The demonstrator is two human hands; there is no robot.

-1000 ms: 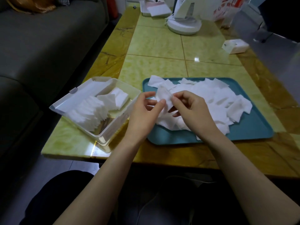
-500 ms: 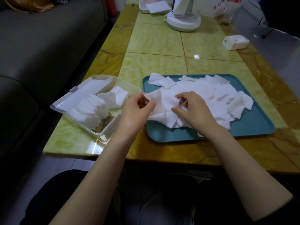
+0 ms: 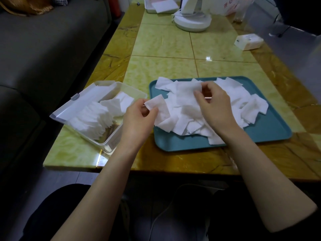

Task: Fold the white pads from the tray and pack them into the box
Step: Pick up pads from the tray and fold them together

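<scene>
A teal tray (image 3: 271, 129) holds a loose heap of white pads (image 3: 241, 100). My left hand (image 3: 139, 117) pinches a folded white pad (image 3: 157, 102) at the tray's left edge, between the tray and the box. My right hand (image 3: 215, 105) is over the heap and pinches the corner of another pad (image 3: 189, 91), lifting it. A clear plastic box (image 3: 111, 142) stands left of the tray with its lid (image 3: 81, 103) open to the left. Inside it is a row of folded pads (image 3: 92, 119).
A grey sofa (image 3: 43, 49) runs along the table's left side. At the far end of the yellow tiled table (image 3: 165, 44) stand a white round base (image 3: 192, 20), another box of pads (image 3: 161, 6) and a small white box (image 3: 248, 41). My dark-clothed legs are below the table edge.
My left hand has moved left toward the box with the folded pad. My right hand has let go of that pad, moved onto the heap and lifted another pad's corner.
</scene>
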